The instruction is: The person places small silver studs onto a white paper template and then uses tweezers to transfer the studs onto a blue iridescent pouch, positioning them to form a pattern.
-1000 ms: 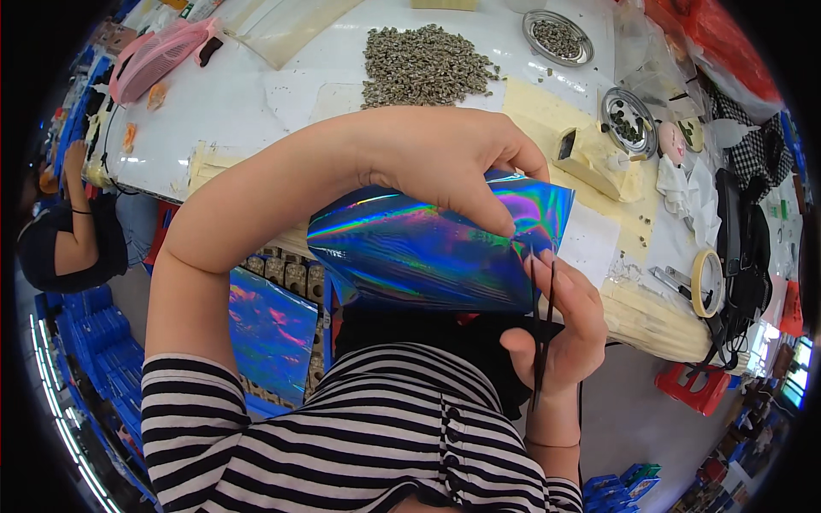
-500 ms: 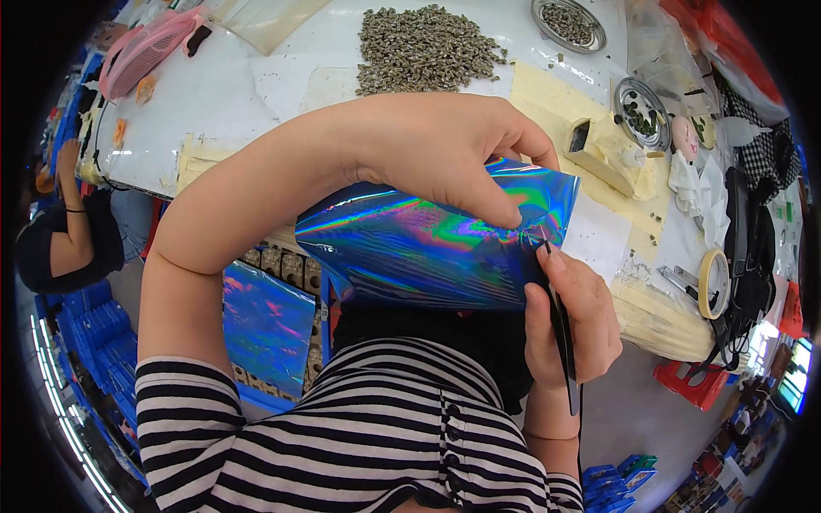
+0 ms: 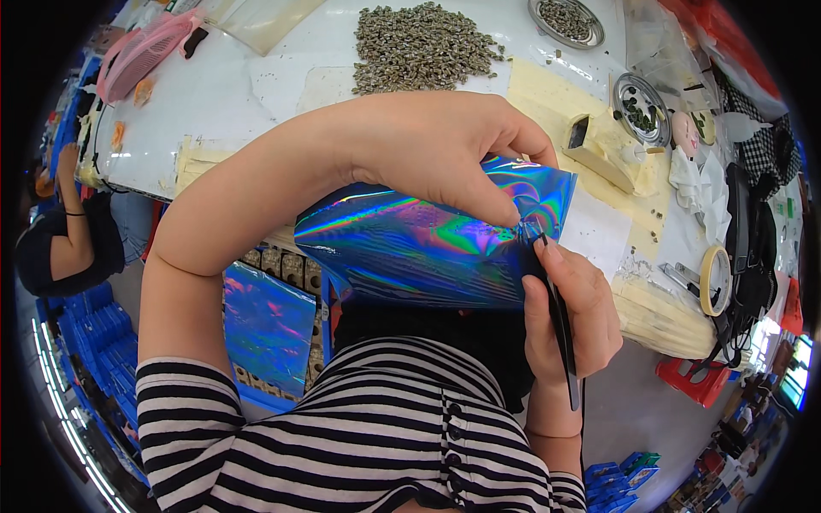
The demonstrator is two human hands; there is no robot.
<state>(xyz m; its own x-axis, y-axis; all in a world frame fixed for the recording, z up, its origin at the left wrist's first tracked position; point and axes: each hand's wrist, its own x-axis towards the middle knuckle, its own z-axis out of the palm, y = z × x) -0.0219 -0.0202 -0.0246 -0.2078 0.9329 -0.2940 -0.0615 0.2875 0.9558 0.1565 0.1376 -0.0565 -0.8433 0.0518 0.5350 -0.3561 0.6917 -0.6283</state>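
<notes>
A shiny blue holographic sheet [image 3: 428,248] bends in front of me at the table's near edge. My left hand [image 3: 462,154] grips its upper right part, the thumb pressing on its face and the fingers reaching over behind it. In my right hand [image 3: 577,316] are black tweezers [image 3: 562,333], pinched between thumb and fingers. The tweezers' tips meet the sheet just beside my left thumb, where the film is puckered. Whatever small piece may lie at the tips is too fine to make out.
Many small metallic parts [image 3: 419,47] are heaped on the white table [image 3: 256,94]. Round metal dishes [image 3: 641,111], a yellow tape-wrapped block [image 3: 603,158] and a tape roll [image 3: 714,282] stand right. Another holographic sheet [image 3: 269,329] lies lower left. A co-worker [image 3: 68,239] sits far left.
The tweezers' tips have shifted slightly up and left, closer to my left thumb. The sheet's right edge has moved a little left. Both hands keep their grip.
</notes>
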